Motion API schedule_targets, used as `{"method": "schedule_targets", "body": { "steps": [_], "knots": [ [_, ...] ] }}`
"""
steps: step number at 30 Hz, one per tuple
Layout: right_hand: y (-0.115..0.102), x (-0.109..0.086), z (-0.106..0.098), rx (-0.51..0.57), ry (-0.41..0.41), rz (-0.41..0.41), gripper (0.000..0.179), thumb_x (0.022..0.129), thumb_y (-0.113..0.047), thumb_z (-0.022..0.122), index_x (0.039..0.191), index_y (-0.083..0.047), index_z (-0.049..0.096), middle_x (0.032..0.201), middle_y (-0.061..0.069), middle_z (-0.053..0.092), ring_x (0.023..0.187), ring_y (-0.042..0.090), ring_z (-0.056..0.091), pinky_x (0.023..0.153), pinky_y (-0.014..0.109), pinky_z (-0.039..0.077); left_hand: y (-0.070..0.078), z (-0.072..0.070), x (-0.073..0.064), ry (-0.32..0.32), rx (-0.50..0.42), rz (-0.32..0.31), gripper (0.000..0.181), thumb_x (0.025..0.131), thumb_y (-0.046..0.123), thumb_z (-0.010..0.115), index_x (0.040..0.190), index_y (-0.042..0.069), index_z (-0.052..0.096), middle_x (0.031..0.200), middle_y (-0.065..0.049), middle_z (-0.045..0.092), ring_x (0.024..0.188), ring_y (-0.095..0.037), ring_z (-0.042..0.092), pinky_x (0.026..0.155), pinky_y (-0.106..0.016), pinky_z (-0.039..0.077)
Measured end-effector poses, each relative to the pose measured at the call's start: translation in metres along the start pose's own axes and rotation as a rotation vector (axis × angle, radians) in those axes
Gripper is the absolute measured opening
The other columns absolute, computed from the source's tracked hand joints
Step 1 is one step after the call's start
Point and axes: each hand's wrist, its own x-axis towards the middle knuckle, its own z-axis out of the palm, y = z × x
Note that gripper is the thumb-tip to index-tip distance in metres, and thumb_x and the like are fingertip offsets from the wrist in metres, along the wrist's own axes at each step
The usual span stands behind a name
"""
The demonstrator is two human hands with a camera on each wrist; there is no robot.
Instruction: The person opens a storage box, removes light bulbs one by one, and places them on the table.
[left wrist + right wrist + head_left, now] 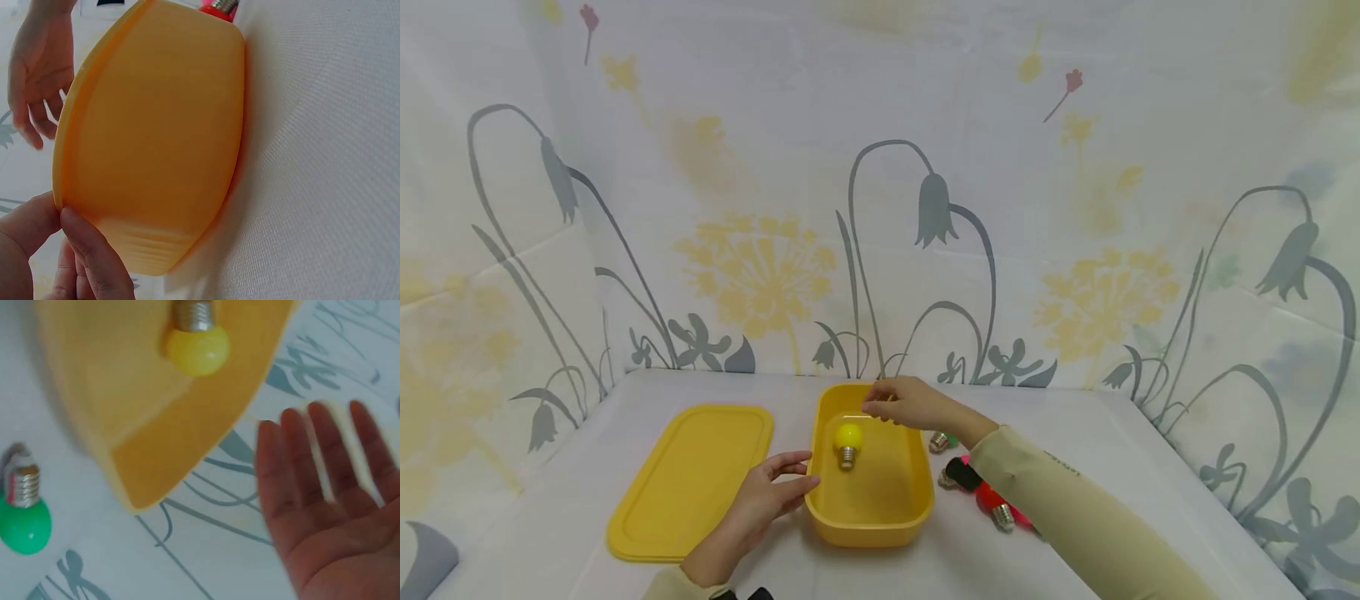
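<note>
A yellow plastic box (872, 534) stands on the white table, and a yellow light bulb (848, 437) with a metal screw base lies inside. At the box's left side, my left hand (763, 498) pinches the rim between thumb and finger, as the left wrist view shows. Over the far right part of the box hovers my right hand (913, 402). In the right wrist view its fingers (325, 456) are spread, palm showing, with nothing in them. That view also has a green bulb (25, 526) outside the box.
A flat yellow lid (692, 483) lies left of the box. To the right, partly hidden by my right sleeve (1075, 512), are a red bulb (990, 498), a black object (963, 474) and something pink (1022, 519). Behind the table hangs a flower-printed cloth (880, 275).
</note>
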Motion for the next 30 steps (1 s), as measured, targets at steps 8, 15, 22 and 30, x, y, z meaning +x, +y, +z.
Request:
{"method": "schedule_targets", "body": {
  "steps": [8, 15, 22, 30],
  "knots": [
    [0.014, 0.028, 0.008, 0.342, 0.109, 0.340, 0.027, 0.088, -0.018, 0.059, 0.109, -0.001, 0.055, 0.109, 0.020, 0.053, 0.095, 0.035, 0.057, 0.068, 0.037, 0.056, 0.001, 0.000, -0.002, 0.001, -0.006, 0.008, 0.046, 0.080, 0.008, 0.073, 0.121, -0.003, 0.056, 0.100, -0.012, 0.054, 0.075, -0.017, 0.056, 0.070, -0.029, 0.053],
    [0.026, 0.037, 0.034, 0.487, 0.114, 0.456, 0.027, 0.083, -0.006, 0.062, 0.108, 0.002, 0.054, 0.101, 0.016, 0.049, 0.096, 0.035, 0.054, 0.075, 0.044, 0.054, 0.000, -0.001, -0.001, -0.003, -0.020, 0.003, 0.047, 0.079, 0.007, 0.073, 0.121, -0.003, 0.056, 0.100, -0.012, 0.054, 0.075, -0.016, 0.058, 0.069, -0.028, 0.053],
    [0.034, 0.045, 0.050, 0.452, 0.055, 0.510, 0.037, 0.079, -0.003, 0.067, 0.114, -0.001, 0.056, 0.095, 0.013, 0.058, 0.090, 0.030, 0.056, 0.072, 0.042, 0.054, 0.000, 0.000, -0.001, -0.010, -0.025, 0.015, 0.046, 0.080, 0.007, 0.073, 0.121, -0.003, 0.056, 0.100, -0.012, 0.054, 0.075, -0.016, 0.057, 0.068, -0.027, 0.053],
    [0.039, 0.052, 0.064, 0.515, 0.021, 0.494, 0.041, 0.076, 0.001, 0.070, 0.114, 0.000, 0.053, 0.079, 0.012, 0.057, 0.069, 0.022, 0.055, 0.069, 0.039, 0.055, 0.001, 0.000, -0.001, -0.011, -0.021, 0.020, 0.045, 0.080, 0.006, 0.072, 0.120, -0.003, 0.057, 0.099, -0.012, 0.054, 0.074, -0.015, 0.057, 0.067, -0.026, 0.053]
  ]
}}
